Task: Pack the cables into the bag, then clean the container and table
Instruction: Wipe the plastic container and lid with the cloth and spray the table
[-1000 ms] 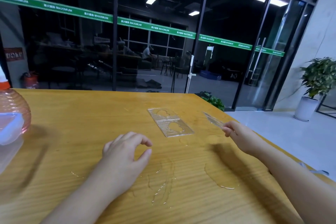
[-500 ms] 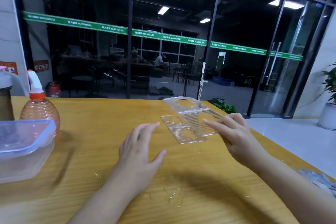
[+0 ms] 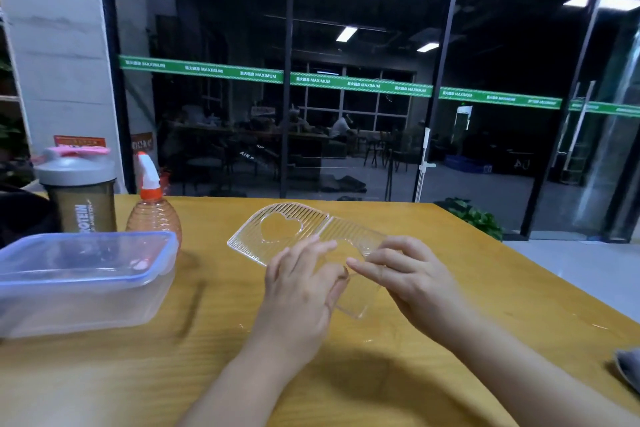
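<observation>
Two clear ribbed plastic dividers with heart-shaped cut-outs lie partly stacked over the middle of the wooden table. My left hand holds their near part, fingers on top and thumb at the edge. From the right, my right hand pinches the same dividers, its fingertips meeting those of the left hand. A clear plastic container with a blue-rimmed lid stands at the left. No cables or bag are in view.
Behind the container stand an orange spray bottle and a dark shaker bottle with a grey lid. A grey cloth shows at the right edge of the table. Small wet streaks lie near my hands. Glass walls rise beyond the far edge.
My right hand brought its clear divider onto the one on the table. Both hands have closed in and now hold the stacked dividers. The view swung left, showing the container and bottles.
</observation>
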